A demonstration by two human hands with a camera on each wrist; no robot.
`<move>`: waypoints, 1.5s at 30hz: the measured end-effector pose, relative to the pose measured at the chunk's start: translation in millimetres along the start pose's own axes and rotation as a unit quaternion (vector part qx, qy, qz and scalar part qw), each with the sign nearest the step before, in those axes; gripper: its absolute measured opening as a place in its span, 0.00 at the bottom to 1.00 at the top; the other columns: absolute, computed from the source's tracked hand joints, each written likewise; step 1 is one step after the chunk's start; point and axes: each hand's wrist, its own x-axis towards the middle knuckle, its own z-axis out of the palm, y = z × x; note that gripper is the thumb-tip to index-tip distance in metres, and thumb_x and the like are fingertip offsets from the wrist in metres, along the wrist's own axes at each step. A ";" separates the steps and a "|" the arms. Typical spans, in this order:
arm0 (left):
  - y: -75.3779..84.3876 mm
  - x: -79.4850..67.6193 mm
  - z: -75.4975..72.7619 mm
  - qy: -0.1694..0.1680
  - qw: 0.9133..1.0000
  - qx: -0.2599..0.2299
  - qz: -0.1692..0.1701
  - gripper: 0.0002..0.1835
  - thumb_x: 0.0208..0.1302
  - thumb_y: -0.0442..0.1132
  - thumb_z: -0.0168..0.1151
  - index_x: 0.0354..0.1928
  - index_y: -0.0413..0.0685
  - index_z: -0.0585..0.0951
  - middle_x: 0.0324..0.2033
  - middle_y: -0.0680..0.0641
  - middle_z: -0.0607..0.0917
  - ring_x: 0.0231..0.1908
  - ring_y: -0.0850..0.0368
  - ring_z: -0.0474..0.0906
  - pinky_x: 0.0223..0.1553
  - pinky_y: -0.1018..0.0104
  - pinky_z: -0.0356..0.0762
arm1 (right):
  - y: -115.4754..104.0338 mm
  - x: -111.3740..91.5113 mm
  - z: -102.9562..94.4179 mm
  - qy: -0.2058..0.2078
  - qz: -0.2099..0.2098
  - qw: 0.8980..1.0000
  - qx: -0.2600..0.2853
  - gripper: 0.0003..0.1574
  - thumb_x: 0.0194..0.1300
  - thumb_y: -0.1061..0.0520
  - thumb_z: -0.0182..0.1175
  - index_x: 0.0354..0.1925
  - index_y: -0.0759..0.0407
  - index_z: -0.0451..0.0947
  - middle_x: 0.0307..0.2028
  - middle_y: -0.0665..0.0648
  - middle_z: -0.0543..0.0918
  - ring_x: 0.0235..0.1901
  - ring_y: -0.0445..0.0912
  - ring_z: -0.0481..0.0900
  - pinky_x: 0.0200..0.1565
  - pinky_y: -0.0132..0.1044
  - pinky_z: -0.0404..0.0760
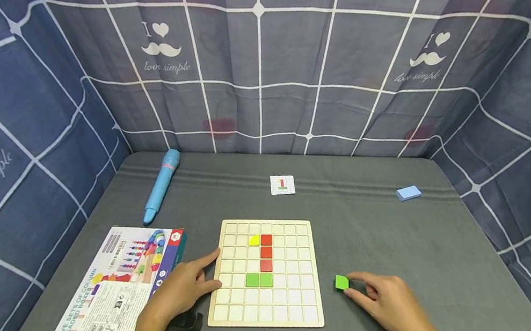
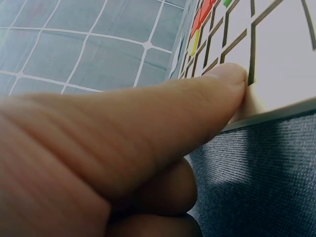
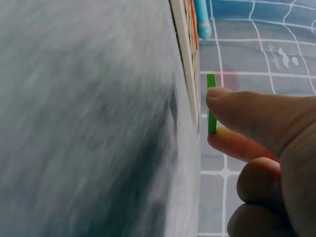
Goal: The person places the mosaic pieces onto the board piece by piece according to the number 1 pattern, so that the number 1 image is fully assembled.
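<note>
A square wooden grid board (image 1: 295, 296) lies flat on the grey cloth. My left hand (image 1: 181, 287) is at its left edge, index finger and thumb extended and touching the rim. In the left wrist view, the thumb (image 2: 197, 98) presses on the board's border. Set into the grid are a yellow tile (image 1: 254, 240), a column of three red tiles (image 1: 266, 253) and two green tiles (image 1: 252, 279) side by side. Right of the board, my right hand (image 1: 389, 301) pinches a loose green tile (image 1: 341, 282) between thumb and index finger, held above the cloth.
A small pattern card (image 1: 282, 185) lies behind the board. A light blue block (image 1: 408, 193) is at the back right. To the left are a blue microphone-shaped stick (image 1: 162, 187) and a printed box (image 1: 101, 312), partly beneath my left forearm. Patterned curtains (image 1: 282, 50) enclose the table.
</note>
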 end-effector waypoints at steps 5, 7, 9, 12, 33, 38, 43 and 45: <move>0.6 -0.3 0.1 0.005 1.000 0.000 -0.009 0.37 0.63 0.44 0.74 0.73 0.51 0.73 0.17 0.56 0.69 0.17 0.63 0.61 0.19 0.69 0.57 | -9.7 9.8 5.3 -0.017 -0.003 1.000 0.018 0.14 0.55 0.48 0.79 0.41 0.38 0.88 0.14 0.32 0.53 0.15 0.28 0.48 0.19 0.27 0.56; 0.7 -0.3 0.2 0.006 1.000 0.000 -0.009 0.37 0.63 0.44 0.74 0.73 0.51 0.73 0.17 0.56 0.69 0.17 0.63 0.61 0.19 0.69 0.57 | -13.2 12.6 7.7 -0.023 -0.003 0.999 0.027 0.14 0.55 0.47 0.79 0.41 0.38 0.88 0.14 0.32 0.54 0.15 0.28 0.48 0.19 0.27 0.56; 0.6 -0.4 0.3 0.007 1.000 0.001 -0.006 0.37 0.62 0.44 0.74 0.74 0.51 0.72 0.17 0.56 0.69 0.17 0.64 0.61 0.19 0.69 0.57 | -16.4 14.7 10.1 -0.033 -0.002 0.999 0.036 0.13 0.56 0.47 0.78 0.41 0.38 0.88 0.14 0.33 0.54 0.15 0.29 0.48 0.19 0.27 0.56; 0.4 -0.8 0.3 0.006 1.000 0.001 -0.002 0.37 0.63 0.44 0.74 0.74 0.50 0.72 0.17 0.56 0.69 0.17 0.64 0.61 0.19 0.69 0.57 | -20.8 17.5 14.1 -0.049 0.001 0.998 0.050 0.13 0.57 0.47 0.77 0.42 0.38 0.88 0.14 0.33 0.55 0.15 0.30 0.49 0.19 0.27 0.57; -1.1 -1.0 -0.1 0.003 1.000 0.001 -0.012 0.37 0.63 0.45 0.73 0.73 0.51 0.73 0.17 0.56 0.70 0.17 0.63 0.61 0.18 0.69 0.58 | -31.6 29.5 32.3 -0.062 -0.044 0.995 0.064 0.14 0.59 0.43 0.76 0.43 0.39 0.88 0.14 0.32 0.54 0.16 0.28 0.48 0.20 0.26 0.53; -1.6 -0.2 0.3 0.002 1.000 0.002 -0.008 0.37 0.63 0.45 0.73 0.74 0.50 0.72 0.17 0.57 0.70 0.17 0.64 0.61 0.18 0.69 0.58 | -33.2 30.7 35.8 -0.057 -0.061 0.994 0.066 0.14 0.58 0.43 0.76 0.43 0.39 0.88 0.15 0.31 0.54 0.16 0.27 0.48 0.20 0.25 0.53; -1.4 0.3 0.0 -0.003 1.000 0.001 -0.001 0.37 0.64 0.44 0.72 0.74 0.49 0.71 0.16 0.57 0.69 0.17 0.64 0.60 0.18 0.70 0.58 | -35.8 33.4 38.7 -0.051 -0.080 0.994 0.059 0.13 0.59 0.44 0.76 0.43 0.39 0.88 0.16 0.31 0.53 0.17 0.27 0.48 0.21 0.25 0.52; -0.9 0.2 -0.3 -0.003 1.000 0.000 -0.002 0.37 0.64 0.44 0.72 0.74 0.49 0.71 0.16 0.57 0.69 0.17 0.64 0.60 0.18 0.70 0.58 | -37.4 34.8 39.7 -0.051 -0.085 0.994 0.056 0.13 0.59 0.44 0.76 0.43 0.39 0.88 0.16 0.31 0.53 0.17 0.26 0.48 0.21 0.26 0.51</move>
